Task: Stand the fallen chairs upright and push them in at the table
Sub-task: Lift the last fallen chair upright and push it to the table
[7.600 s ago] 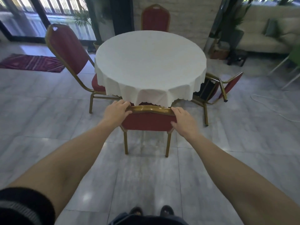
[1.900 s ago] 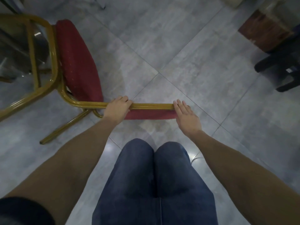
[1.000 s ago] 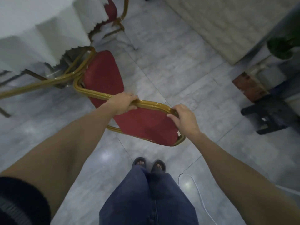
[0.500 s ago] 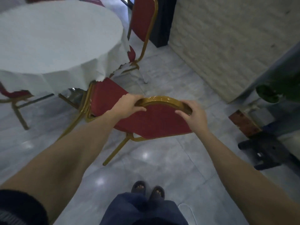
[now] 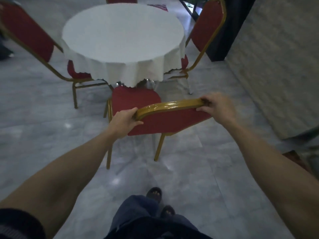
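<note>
A red padded chair with a gold frame (image 5: 165,121) stands on its legs in front of me, facing the round table under a white cloth (image 5: 122,35). Its seat front reaches the hanging edge of the cloth. My left hand (image 5: 125,122) grips the left end of the backrest's top rail. My right hand (image 5: 218,107) grips the right end of the same rail. Upright red chairs stand at the table's left (image 5: 29,35) and right (image 5: 206,26), and the top of another chair (image 5: 120,0) shows behind the table.
A pale brick wall (image 5: 276,57) runs along the right, with a dark pillar (image 5: 222,31) at its far end. Grey tiled floor (image 5: 189,178) surrounds the table. My feet (image 5: 160,200) and legs are at the bottom centre.
The chair has come up from lying on the floor to standing on its legs, and it has turned to face the table. Both hands have stayed on the backrest rail.
</note>
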### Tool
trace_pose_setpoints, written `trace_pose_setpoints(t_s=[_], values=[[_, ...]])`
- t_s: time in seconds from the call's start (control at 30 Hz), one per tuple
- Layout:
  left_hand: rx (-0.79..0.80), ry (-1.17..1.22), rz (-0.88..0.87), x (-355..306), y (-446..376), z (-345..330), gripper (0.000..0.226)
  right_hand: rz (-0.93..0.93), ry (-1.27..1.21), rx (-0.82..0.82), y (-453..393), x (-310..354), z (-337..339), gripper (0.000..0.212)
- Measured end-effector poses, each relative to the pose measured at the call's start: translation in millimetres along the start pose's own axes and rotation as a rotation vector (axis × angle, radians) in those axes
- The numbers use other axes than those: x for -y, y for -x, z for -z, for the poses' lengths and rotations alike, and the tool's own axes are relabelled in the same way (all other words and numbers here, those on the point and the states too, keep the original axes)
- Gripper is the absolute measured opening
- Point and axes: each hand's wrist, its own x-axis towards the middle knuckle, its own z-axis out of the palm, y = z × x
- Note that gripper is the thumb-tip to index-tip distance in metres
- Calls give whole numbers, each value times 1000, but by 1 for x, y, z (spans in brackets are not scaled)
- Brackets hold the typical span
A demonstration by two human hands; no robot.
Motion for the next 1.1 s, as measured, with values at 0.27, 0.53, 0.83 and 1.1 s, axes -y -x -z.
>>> trace_pose_setpoints(t_s=[0.27,0.53,0.83,1.1], values=[[-11,-47,325,18,88,-33,33,246,-5,8,8,62,-34,37],[-53,-33,489,29,136,-47,27,330,-31,23,28,99,-62,33],[-174,-113,56,-35,128,-27,57,170,-177,22,41,62,-80,46],[-352,-109,25,-47,134,-61,57,151,-148,-13,56,56,-78,31]])
